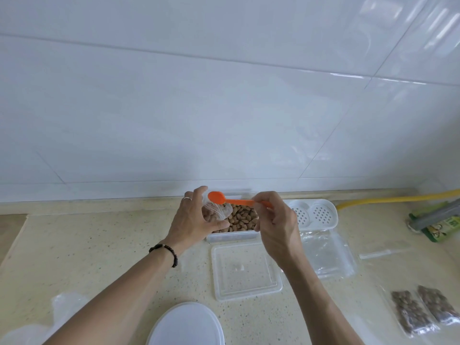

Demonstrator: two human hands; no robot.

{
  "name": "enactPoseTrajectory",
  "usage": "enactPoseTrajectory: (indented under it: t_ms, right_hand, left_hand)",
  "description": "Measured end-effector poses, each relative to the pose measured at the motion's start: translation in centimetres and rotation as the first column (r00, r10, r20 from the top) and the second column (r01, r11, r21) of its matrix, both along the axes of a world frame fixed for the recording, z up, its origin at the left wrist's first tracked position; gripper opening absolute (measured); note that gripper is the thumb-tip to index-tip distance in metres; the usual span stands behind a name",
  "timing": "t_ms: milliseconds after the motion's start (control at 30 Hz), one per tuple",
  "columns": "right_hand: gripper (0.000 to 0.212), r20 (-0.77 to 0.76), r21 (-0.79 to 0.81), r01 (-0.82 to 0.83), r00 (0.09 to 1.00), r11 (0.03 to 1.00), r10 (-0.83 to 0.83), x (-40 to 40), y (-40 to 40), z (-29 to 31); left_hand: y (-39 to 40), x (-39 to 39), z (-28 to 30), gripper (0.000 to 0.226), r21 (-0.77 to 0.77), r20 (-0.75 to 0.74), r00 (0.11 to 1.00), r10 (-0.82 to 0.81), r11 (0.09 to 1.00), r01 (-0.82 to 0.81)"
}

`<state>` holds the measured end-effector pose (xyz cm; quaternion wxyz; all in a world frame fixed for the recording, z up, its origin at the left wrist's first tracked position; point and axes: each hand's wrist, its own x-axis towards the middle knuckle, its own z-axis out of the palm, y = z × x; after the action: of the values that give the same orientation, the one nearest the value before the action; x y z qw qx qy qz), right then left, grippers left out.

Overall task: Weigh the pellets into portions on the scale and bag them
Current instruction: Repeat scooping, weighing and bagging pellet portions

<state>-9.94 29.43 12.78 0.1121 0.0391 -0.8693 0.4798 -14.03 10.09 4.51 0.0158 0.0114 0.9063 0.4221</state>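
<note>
My left hand (196, 217) grips a small clear bag (216, 212) partly filled with brown pellets, above the left end of a clear box of pellets (242, 220). My right hand (275, 220) pinches the handle of an orange spoon (225, 199). The spoon's bowl is over the bag's mouth. A clear lid (245, 270) lies in front of the box. Two filled, flat bags of pellets (423, 311) lie at the lower right. A white round scale platform (186, 326) sits at the bottom edge.
A white perforated tray (313, 214) stands right of the box, with a stack of clear bags (326, 255) in front of it. A yellow hose (388, 199) and a green packet (445, 226) lie at the far right. Crumpled clear plastic (62, 310) sits at the lower left.
</note>
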Motion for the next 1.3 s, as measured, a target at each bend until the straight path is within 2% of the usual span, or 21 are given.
enactPoseTrajectory:
  t_ms: [133, 233, 267, 333, 467, 567, 667, 733, 867, 1067, 1200, 1300]
  right_hand:
    - [0.02, -0.043, -0.007, 0.002, 0.999, 1.0, -0.002, 0.1, 0.2, 0.8]
    - [0.018, -0.058, -0.159, 0.21, 0.974, 0.965, -0.221, -0.5, 0.9, 0.8]
    - [0.016, -0.035, -0.166, 0.274, 0.958, 0.947, -0.283, -0.7, 1.4, 0.3]
    - [0.012, 0.014, -0.049, 0.326, 0.945, 0.944, -0.326, -1.2, 2.4, -1.3]
    - [0.012, 0.095, 0.207, 0.307, 0.939, 0.929, -0.331, -1.3, 3.2, -4.5]
    - [0.013, 0.186, 0.265, 0.253, 0.933, 0.93, -0.307, -1.4, 2.7, -6.1]
    - [0.015, 0.316, 0.156, 0.228, 0.91, 0.961, -0.268, -1.5, 1.9, -6.8]
    - [0.014, 0.414, 0.03, 0.297, 0.866, 0.954, -0.282, -1.8, 1.9, -7.1]
    - [0.013, 0.557, -0.173, 0.509, 0.757, 0.843, -0.342, -1.9, 2.2, -7.7]
    - [0.012, 0.634, -0.314, 0.634, 0.694, 0.707, -0.341, -1.9, 2.5, -7.4]
    - [0.011, 0.641, -0.391, 0.637, 0.706, 0.664, -0.3, -1.6, 3.1, -6.9]
    - [0.012, 0.609, -0.432, 0.613, 0.739, 0.661, -0.288, -1.6, 3.6, -5.4]
  left_hand:
    - [0.2, 0.1, 0.2, 0.104, 0.072, -0.025, 1.0, -0.006, 0.997, 0.008]
    - [0.1, 0.3, 0.5, 0.104, 0.122, -0.048, 0.999, 0.006, 0.993, 0.0]
    - [0.0, 0.4, 0.6, 0.104, 0.134, -0.059, 0.998, 0.006, 0.991, 0.002]
    - [-0.5, 0.6, 0.6, 0.105, 0.154, -0.067, 0.998, 0.01, 0.988, 0.001]
    - [-1.4, 1.1, 0.9, 0.111, 0.156, -0.11, 0.994, 0.022, 0.988, -0.005]
    - [-2.0, 1.3, 0.8, 0.115, 0.191, -0.119, 0.992, 0.032, 0.981, -0.008]
    - [-2.3, 1.3, 0.6, 0.117, 0.182, -0.1, 0.994, 0.037, 0.983, -0.018]
    - [-2.4, 1.3, 0.7, 0.118, 0.147, -0.097, 0.995, 0.029, 0.989, -0.014]
    - [-2.5, 1.2, 1.1, 0.119, 0.067, -0.098, 0.995, 0.011, 0.998, -0.004]
    - [-2.4, 1.0, 1.5, 0.112, -0.025, -0.123, 0.992, -0.014, 1.0, 0.011]
    - [-2.2, 0.5, 0.9, 0.108, -0.088, -0.115, 0.993, -0.012, 0.996, 0.002]
    - [-2.0, 0.0, 0.7, 0.105, -0.073, -0.099, 0.995, 0.012, 0.997, -0.019]
